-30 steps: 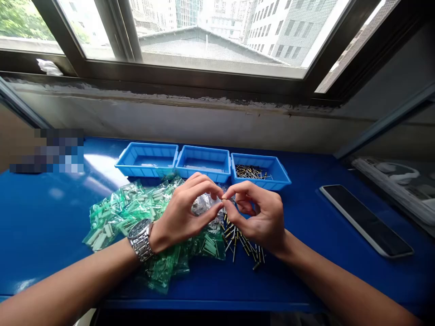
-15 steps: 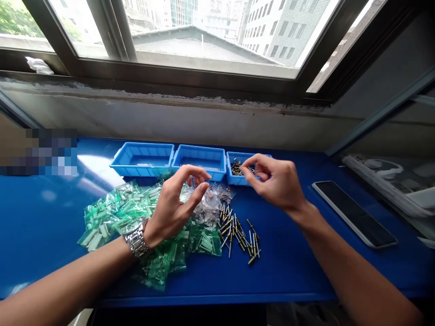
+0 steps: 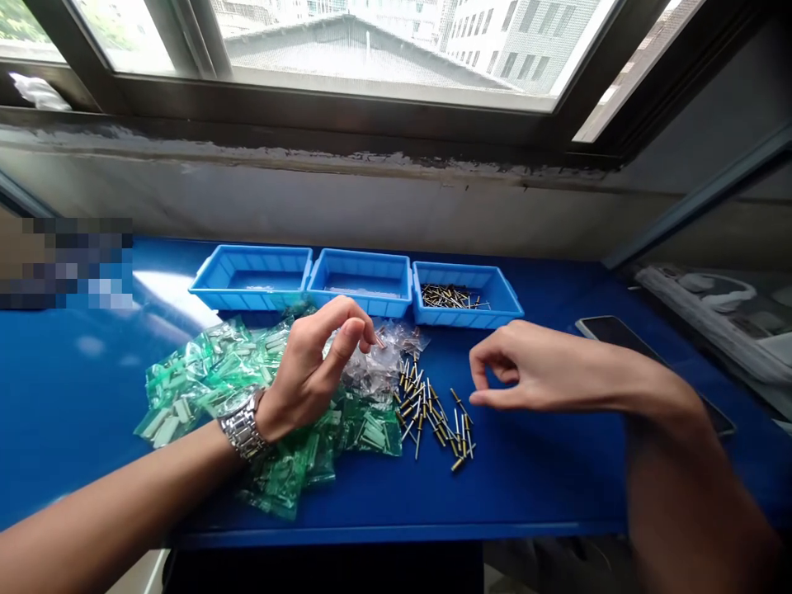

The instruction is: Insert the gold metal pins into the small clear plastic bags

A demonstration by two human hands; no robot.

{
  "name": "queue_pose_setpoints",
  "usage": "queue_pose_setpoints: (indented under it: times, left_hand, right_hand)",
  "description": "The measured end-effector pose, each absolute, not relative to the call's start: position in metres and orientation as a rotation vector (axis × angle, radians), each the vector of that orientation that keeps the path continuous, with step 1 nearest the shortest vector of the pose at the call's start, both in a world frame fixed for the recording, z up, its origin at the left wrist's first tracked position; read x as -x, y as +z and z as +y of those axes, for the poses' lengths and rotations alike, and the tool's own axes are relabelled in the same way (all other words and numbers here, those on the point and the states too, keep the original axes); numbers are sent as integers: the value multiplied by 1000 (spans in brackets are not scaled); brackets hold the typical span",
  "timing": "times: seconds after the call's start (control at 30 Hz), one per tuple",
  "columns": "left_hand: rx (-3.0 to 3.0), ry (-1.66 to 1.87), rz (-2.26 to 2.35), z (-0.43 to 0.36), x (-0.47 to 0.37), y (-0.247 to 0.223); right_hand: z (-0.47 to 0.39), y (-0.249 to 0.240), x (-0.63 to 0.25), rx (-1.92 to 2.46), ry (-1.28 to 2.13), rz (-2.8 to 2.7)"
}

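My left hand, a metal watch on its wrist, hovers over green plastic packets of pale strips. Its fingers are loosely curled, the thumb close to the index finger, and I see nothing held. To the right, my right hand is bent down at the wrist, with a gap between thumb and fingers and no object in it. Its fingertips are just right of loose pop rivets, brass-coloured with silver pins. Clear bags with small copper-coloured pieces lie between the hands, partly behind my left one.
Three blue bins stand in a row at the back: a left bin, a middle bin, and a right bin with rivets inside. A phone lies right, partly behind my forearm. Beyond the bins are a wall and window.
My right hand has moved from above the right bin down and toward me, to beside the loose rivets. My left thumb and index finger have drawn closer together. The camera view has tilted slightly.
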State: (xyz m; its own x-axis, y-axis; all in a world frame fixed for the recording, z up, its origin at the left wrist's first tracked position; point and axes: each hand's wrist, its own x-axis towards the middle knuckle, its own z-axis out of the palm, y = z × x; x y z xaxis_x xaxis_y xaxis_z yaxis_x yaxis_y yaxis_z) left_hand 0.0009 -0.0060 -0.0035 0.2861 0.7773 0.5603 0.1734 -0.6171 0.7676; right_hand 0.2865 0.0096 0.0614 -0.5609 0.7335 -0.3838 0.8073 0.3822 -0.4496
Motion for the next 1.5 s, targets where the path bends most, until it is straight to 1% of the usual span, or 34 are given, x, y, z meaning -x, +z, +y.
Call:
queue_pose_setpoints:
  times: [0.27, 0.87, 1.13, 1.3, 1.5]
  left_hand:
    - [-2008, 1301, 812, -7, -1, -3]
    - [-2028, 1271, 807, -8, 0, -1]
    - [-2130, 1249, 912, -7, -4, 3]
    - [-2245, 1226, 1002, -5, -4, 3]
    - [-2330, 1172, 914, -3, -5, 2]
  right_hand:
    - [1, 48, -275, -1424, -766, 2435]
    - [-2, 43, -266, -1398, -794, 2554]
    - [7, 38, -257, -1457, -544, 2875]
    - [5, 36, -238, -1478, -576, 3151]
    - [1, 26, -230, -1407, -518, 3362]
